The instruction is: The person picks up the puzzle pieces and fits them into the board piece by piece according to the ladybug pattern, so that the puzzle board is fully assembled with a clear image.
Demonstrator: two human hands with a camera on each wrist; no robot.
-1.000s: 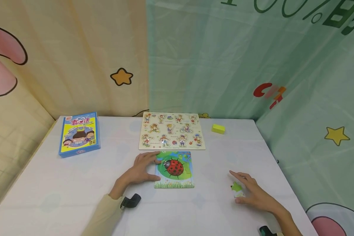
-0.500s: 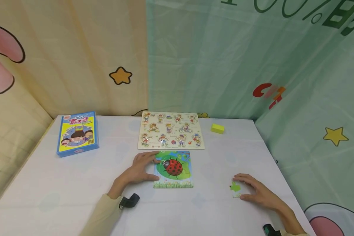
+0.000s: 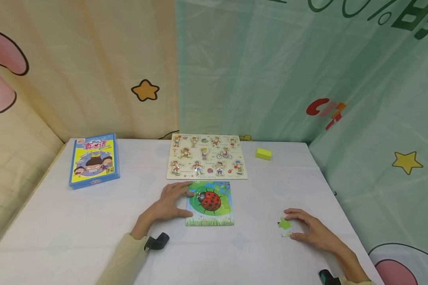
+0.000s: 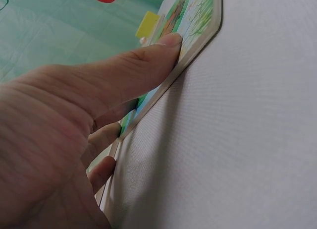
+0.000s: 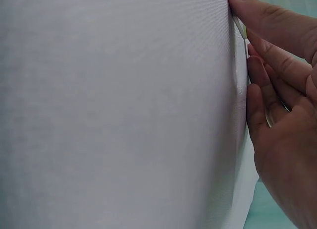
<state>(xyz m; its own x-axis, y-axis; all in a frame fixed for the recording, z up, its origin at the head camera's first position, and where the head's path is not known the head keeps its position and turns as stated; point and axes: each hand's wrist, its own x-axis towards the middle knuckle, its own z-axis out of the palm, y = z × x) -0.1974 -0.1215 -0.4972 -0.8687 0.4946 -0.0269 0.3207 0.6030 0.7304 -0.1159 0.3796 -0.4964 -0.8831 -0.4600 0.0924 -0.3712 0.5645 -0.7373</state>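
A square ladybug jigsaw puzzle [image 3: 215, 219] lies flat on the table. My left hand [image 3: 169, 204] rests at its left edge, thumb near the lower part and fingers at the upper left corner. In the left wrist view the thumb [image 4: 153, 60] lies straight along the puzzle's edge [image 4: 198, 38]. To the right, a small green and white puzzle piece [image 3: 285, 226] lies on the table. My right hand [image 3: 315, 231] has thumb and index finger at its lower and upper edges. The right wrist view shows only a sliver of the piece [image 5: 240, 27] between thumb and finger.
Behind the puzzle lies a wooden board with children's figures [image 3: 207, 156]. A yellow block [image 3: 263, 154] sits right of the board, and a blue and yellow game box [image 3: 94, 161] stands at the far left. Printed curtains [image 3: 242, 79] hang behind the table [image 3: 135, 253].
My right hand has drawn back slightly to the right from over the small piece, and its thumb and index finger have come to the piece's edges. The left hand stays at the puzzle.
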